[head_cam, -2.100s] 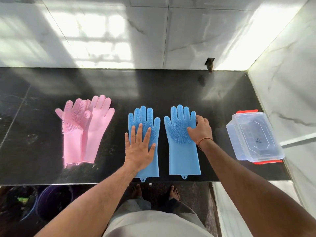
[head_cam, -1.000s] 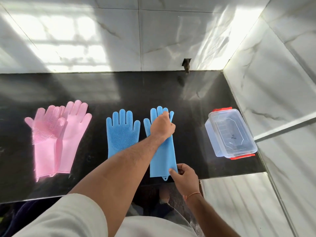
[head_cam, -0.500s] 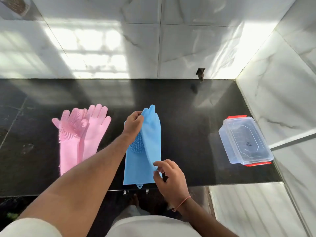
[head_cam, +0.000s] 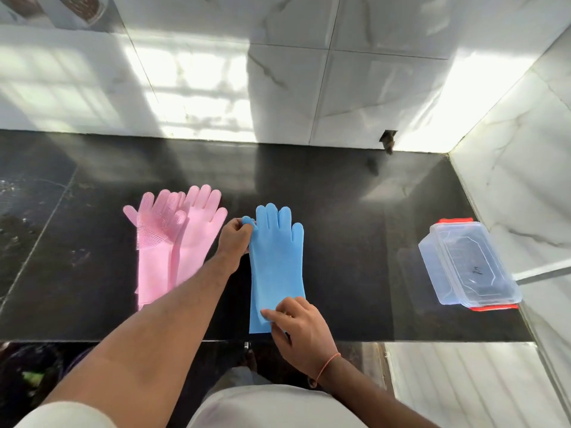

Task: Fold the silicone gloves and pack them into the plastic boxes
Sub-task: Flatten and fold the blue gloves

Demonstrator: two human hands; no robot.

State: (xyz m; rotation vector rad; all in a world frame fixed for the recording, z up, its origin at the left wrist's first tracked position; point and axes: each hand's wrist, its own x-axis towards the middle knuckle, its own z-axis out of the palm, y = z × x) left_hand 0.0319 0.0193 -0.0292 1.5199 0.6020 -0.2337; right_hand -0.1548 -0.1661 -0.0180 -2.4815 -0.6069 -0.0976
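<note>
Since half a second ago the blue glove we were turning over has come down flat, smooth side up, covering the second blue glove so that only one blue shape shows on the black counter. Its fingers point toward the back wall and its cuff lies at the counter's front edge, about midway along it. Before, it stood half-lifted on its side with the nubbed face showing; now its surface looks plain and even.

Our left hand has its fingers curled, pinching the glove's thumb at its upper left. Our right hand rests on the cuff with the fingers bent and the fingertips pressing down; whether they grip the edge we cannot tell.

Left of the blue gloves, just beside our left forearm, the pink gloves lie overlapped, the nubbed one on top, unmoved. Near the counter's right edge the clear plastic box with red clips sits closed, well apart from the gloves, also unmoved.
</note>
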